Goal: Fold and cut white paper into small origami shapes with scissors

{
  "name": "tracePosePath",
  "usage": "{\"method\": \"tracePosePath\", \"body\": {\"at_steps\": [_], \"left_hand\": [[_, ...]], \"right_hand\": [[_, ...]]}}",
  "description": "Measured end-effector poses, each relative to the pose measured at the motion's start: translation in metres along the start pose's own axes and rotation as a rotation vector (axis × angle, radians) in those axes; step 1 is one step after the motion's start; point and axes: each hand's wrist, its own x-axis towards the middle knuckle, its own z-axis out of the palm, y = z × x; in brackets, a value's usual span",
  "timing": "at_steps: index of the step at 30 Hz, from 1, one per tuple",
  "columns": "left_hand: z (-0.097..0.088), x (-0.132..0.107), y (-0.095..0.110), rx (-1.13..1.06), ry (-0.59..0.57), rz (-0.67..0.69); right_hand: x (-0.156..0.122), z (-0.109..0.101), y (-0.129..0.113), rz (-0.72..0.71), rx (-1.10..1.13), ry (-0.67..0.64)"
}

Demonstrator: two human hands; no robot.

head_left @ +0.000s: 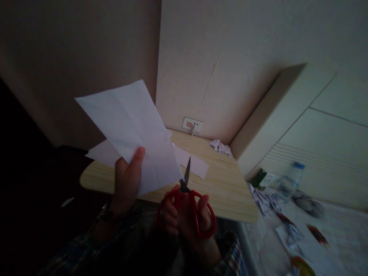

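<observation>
My left hand [128, 180] holds up a creased sheet of white paper [135, 130], its thumb pressed on the front face and its fingers hidden behind. My right hand [186, 218] grips red-handled scissors [205, 230], with fingers through the loops. The scissor blades stand apart at the sheet's lower right corner; whether they touch the paper I cannot tell. Behind the raised sheet, more white paper [105, 152] shows at the left, and a white paper strip [197, 165] lies on the wooden table [227, 195].
Folded white paper pieces [220, 147] sit at the table's back right corner. A wall socket [192, 124] with a plug is above the table. To the right, a bed surface [342, 230] carries a plastic bottle [291, 182], crumpled paper [266, 201] and small packets.
</observation>
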Motion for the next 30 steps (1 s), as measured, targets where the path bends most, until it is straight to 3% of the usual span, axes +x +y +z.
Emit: {"method": "tracePosePath", "body": {"at_steps": [5,8,25,30], "left_hand": [[0.0003,0.004,-0.0057,0.023,0.011,0.044],[0.0007,0.0055,-0.008,0.029,0.025,0.054],[-0.0025,0.0084,-0.0059,0.068,-0.028,0.022],[-0.0034,0.0092,-0.0095,0.075,-0.048,0.053]], "right_hand": [[0.0025,-0.0062,0.0002,0.043,0.14,-0.104],[0.0037,-0.0063,0.0018,0.05,0.158,-0.089],[0.0026,-0.0046,0.0004,0.148,-0.103,-0.024],[0.0034,-0.002,0.0022,0.088,-0.089,-0.053]]}}
